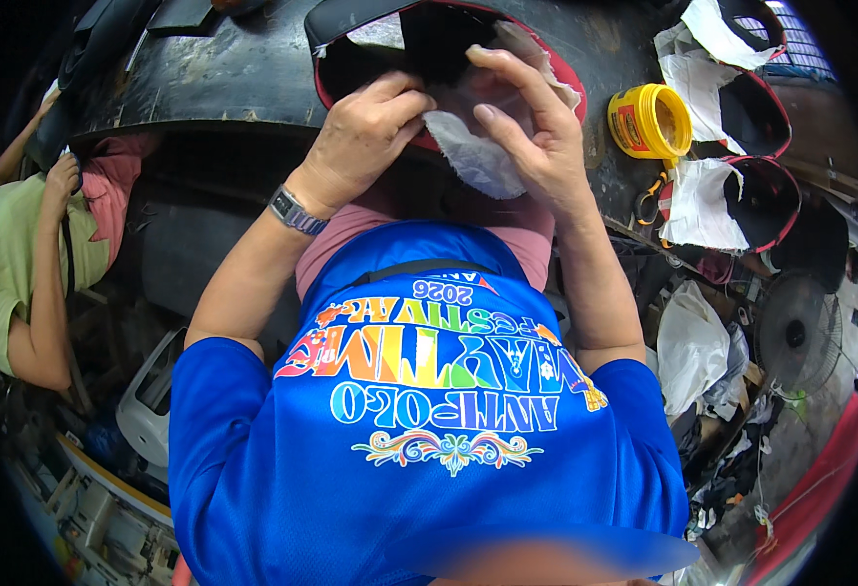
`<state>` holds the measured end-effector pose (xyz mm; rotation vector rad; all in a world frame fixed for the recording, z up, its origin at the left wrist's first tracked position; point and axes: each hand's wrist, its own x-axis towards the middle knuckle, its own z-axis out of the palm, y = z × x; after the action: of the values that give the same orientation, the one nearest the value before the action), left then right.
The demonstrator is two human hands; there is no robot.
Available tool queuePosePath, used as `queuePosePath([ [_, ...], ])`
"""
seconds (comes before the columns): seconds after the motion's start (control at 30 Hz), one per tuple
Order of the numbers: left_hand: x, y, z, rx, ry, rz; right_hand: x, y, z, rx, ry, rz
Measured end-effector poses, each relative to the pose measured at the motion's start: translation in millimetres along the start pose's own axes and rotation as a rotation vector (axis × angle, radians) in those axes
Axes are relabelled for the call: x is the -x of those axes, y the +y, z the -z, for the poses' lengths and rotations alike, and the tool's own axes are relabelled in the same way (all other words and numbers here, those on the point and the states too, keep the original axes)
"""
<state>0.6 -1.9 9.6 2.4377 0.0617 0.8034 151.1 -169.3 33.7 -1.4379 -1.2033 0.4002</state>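
Note:
A black curved piece with red edging [571, 83] lies at the table's near edge, before my hands. Thin white cloth [478, 156] lines its inside and hangs over the near rim. My left hand [370, 127] is closed, thumb and fingers pinched together at the upper left corner of this cloth. What sits between the fingertips is too small to make out. My right hand [536, 132] is over the right side of the piece, thumb and forefinger spread apart, with the cloth behind them.
At the right of the dark table [224, 88] stands an open yellow tub [634, 122], with orange-handled scissors [650, 200] beside it. Similar black pieces [756, 112] with white cloth lie farther right. A fan [795, 332] stands lower right. Another person [43, 264] works at left.

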Motion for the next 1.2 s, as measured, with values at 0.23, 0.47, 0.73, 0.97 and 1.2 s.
queuePosePath([
  [0.23, 9, 0, 19, -0.129, -0.08, -0.135, -5, 21, -14, -0.03, -0.023, -0.208],
  [0.47, 14, 4, 24, -0.228, -0.121, -0.176, -1, 18, -6, 0.157, -0.131, -0.127],
  [0.73, 21, 3, 22, -0.132, -0.03, -0.13, 4, 17, -18, 0.472, -0.16, -0.01],
  [0.97, 20, 0, 27, -0.078, -0.08, -0.198, 7, 12, -24, 0.647, -0.17, 0.07],
  [1.2, 23, 4, 26, -0.079, -0.081, -0.16, 10, 13, -26, 0.719, -0.186, 0.131],
])
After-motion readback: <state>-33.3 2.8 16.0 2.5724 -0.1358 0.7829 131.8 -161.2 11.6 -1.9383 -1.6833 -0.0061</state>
